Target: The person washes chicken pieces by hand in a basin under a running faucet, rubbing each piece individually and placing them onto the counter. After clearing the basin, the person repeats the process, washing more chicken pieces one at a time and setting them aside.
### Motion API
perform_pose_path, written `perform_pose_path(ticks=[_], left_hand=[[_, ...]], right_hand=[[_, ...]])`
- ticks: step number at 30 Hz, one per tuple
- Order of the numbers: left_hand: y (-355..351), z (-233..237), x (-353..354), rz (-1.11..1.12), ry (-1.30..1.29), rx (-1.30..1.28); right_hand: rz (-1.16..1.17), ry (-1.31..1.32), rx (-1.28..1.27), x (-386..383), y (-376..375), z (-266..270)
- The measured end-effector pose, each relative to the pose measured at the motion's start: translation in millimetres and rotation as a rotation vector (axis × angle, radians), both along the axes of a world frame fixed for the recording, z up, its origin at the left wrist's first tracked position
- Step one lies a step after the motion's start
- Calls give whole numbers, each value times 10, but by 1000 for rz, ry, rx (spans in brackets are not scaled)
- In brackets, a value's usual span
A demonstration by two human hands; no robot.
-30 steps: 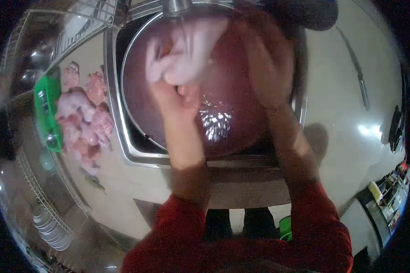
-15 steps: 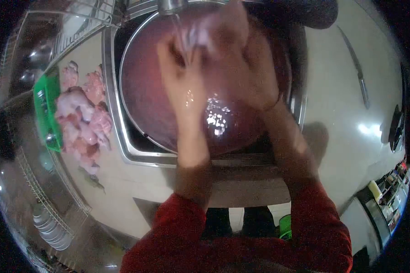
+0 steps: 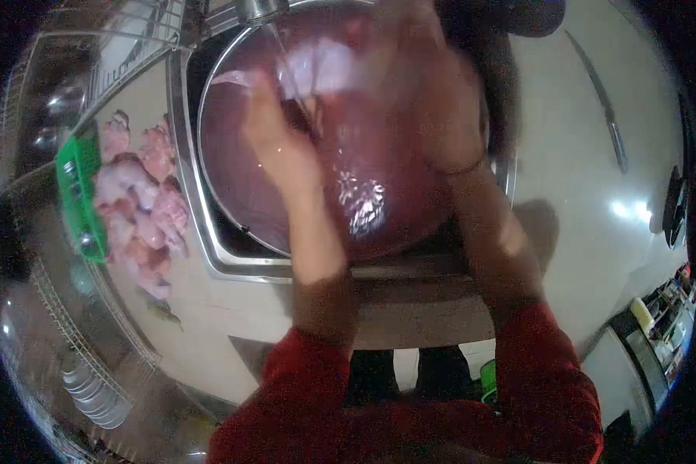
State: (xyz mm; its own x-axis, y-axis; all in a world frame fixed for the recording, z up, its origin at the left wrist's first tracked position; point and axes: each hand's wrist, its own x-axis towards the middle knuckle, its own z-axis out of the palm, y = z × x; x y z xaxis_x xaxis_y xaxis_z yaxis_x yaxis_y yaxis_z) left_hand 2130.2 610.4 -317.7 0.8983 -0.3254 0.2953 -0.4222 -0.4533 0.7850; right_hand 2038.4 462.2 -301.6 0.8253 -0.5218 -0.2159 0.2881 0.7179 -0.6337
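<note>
A large round basin of reddish water sits in the sink. In it, under the running tap, lies pale raw chicken, with a thin pointed end sticking out at the left. My left hand is closed on the chicken's near left edge, its fingers over the pale skin and its thumb curved toward the water stream. My right hand is blurred by motion at the basin's right side, closed around a pinkish part of the chicken that rises toward the far rim.
Raw chicken pieces are heaped on the counter left of the sink, beside a green basket. A wire dish rack stands at the far left. On the right counter lies a long knife.
My left hand has moved left and slightly nearer. The chicken has dropped lower and spread leftward, its pale skin now showing beneath the tap. My right hand has shifted slightly right.
</note>
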Motion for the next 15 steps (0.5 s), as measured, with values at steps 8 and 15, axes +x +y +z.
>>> perform_pose_path(ticks=[8,15], left_hand=[[-28,121,-126,-187,588,-754],[22,-202,-152,-138,376,-682]], right_hand=[[41,-732,193,-104,-190,-301],[-72,-1192,1384,319,-349,96]])
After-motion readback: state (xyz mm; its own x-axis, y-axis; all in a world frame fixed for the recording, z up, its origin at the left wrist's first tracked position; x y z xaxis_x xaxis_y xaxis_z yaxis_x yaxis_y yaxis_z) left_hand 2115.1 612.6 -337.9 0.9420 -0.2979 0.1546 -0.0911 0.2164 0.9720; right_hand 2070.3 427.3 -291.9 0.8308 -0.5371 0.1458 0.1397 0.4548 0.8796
